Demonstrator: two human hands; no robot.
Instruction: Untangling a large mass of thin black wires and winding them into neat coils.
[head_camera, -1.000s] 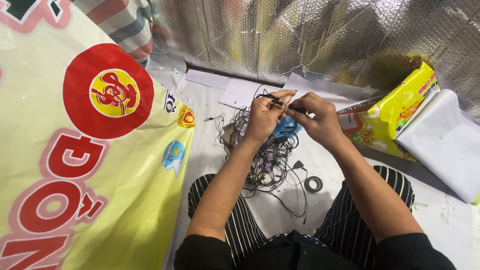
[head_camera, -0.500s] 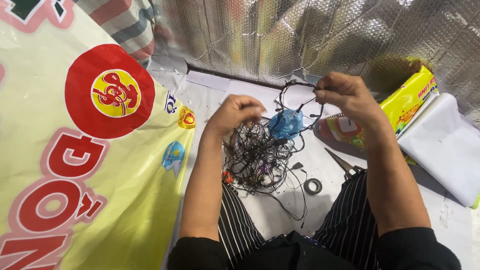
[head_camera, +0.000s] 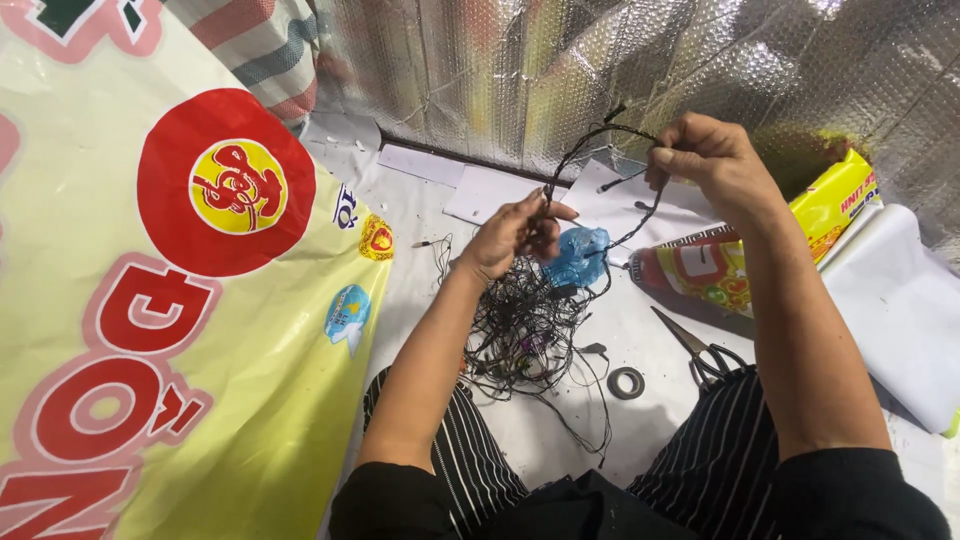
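Note:
A black wire (head_camera: 590, 135) arcs between both of my hands above the floor. My left hand (head_camera: 512, 235) pinches its lower end just above a tangled heap of thin black wires (head_camera: 525, 330). My right hand (head_camera: 712, 160) is raised higher and grips the wire's other end. A crumpled blue plastic piece (head_camera: 578, 255) lies beside the left hand on top of the heap.
Scissors (head_camera: 700, 350) and a small roll of black tape (head_camera: 627, 382) lie on the white floor sheet near my right knee. A large yellow printed sack (head_camera: 150, 330) fills the left. A yellow-red packet (head_camera: 720, 265), a white bag (head_camera: 900, 310) and a silver foil wall (head_camera: 560, 70) stand behind.
My right hand rose and pulled away to the right, drawing a wire out of the heap. My left hand moved from the pile up onto that wire. The scissors now lie on the floor.

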